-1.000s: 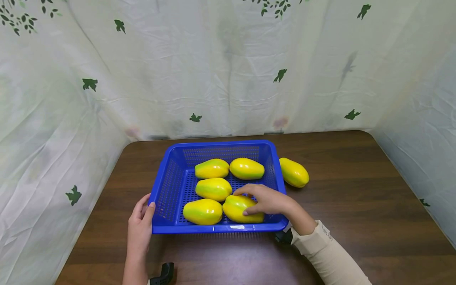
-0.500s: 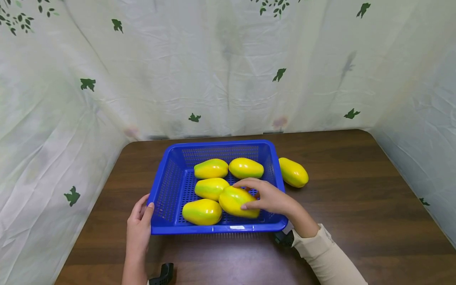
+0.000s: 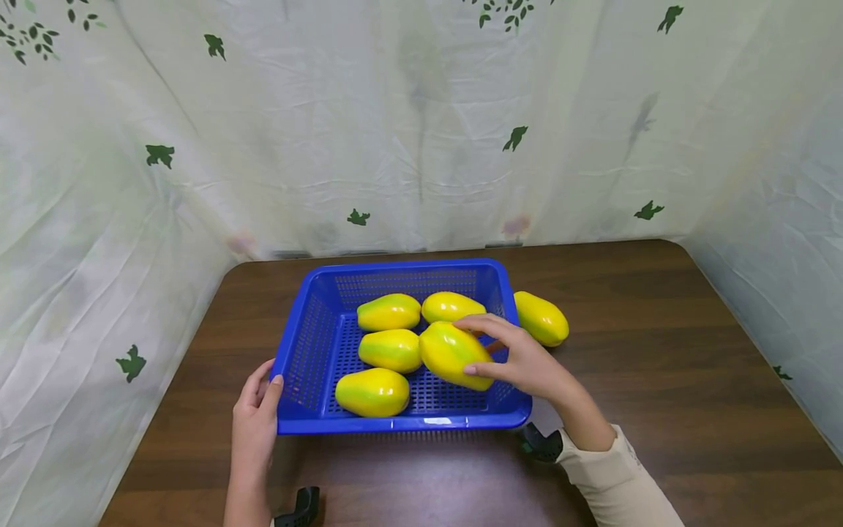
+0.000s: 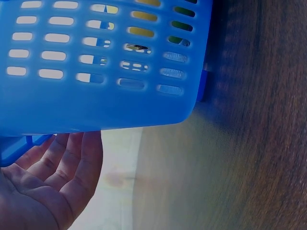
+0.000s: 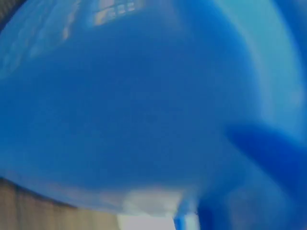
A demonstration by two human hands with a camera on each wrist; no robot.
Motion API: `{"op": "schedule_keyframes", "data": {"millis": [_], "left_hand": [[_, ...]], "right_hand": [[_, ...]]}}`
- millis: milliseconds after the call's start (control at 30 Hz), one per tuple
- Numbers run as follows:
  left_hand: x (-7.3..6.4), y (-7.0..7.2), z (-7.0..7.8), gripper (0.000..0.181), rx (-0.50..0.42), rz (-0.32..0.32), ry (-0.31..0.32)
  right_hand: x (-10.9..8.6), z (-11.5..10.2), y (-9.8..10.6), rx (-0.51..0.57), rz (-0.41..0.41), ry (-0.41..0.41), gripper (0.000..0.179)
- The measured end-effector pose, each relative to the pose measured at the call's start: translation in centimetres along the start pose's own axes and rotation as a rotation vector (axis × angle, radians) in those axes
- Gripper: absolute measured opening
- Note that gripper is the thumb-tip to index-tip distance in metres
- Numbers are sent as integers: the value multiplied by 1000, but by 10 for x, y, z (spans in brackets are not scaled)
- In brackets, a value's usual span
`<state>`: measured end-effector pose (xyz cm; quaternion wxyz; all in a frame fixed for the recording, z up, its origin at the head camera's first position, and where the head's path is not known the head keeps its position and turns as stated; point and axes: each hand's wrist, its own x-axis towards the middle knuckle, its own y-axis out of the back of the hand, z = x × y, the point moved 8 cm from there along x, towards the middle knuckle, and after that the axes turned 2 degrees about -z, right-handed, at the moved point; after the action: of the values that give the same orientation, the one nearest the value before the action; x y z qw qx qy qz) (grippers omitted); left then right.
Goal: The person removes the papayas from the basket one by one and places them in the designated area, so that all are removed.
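A blue plastic basket with slotted walls stands on the table. My left hand grips its left rim, thumb on top; in the left wrist view, the fingers of the left hand curl up beneath the rim. My right hand holds a yellow-green papaya between thumb and fingers, raised above the basket floor near the right side. Several other papayas lie in the basket, among them a front-left papaya and a middle papaya. The right wrist view is filled by the blurred basket wall.
Outside the basket, another papaya lies on the brown wooden table, close to the right wall. A pale curtain with green leaf prints hangs behind the table and along its sides.
My right hand has lifted the papaya from the basket's front right, moving it up and slightly to the right. The left hand keeps its hold on the rim.
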<state>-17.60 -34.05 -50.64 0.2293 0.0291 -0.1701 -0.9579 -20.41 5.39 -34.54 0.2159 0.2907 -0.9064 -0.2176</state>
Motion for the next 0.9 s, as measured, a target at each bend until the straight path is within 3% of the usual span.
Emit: {"op": "schedule_keyframes", "data": {"millis": [133, 367, 600, 900], "left_hand": [[1, 1, -2, 38, 1, 5, 1], [2, 1, -4, 39, 5, 4, -6], [2, 1, -3, 39, 1, 7, -6], [1, 0, 0, 39, -7, -10, -12]], "right_hand": [[-8, -16, 18, -16, 57, -10, 50], [-20, -8, 54, -56, 222, -20, 50], [-36, 27, 94, -94, 377, -54, 55], [-56, 69, 128, -207, 519, -235, 53]]}}
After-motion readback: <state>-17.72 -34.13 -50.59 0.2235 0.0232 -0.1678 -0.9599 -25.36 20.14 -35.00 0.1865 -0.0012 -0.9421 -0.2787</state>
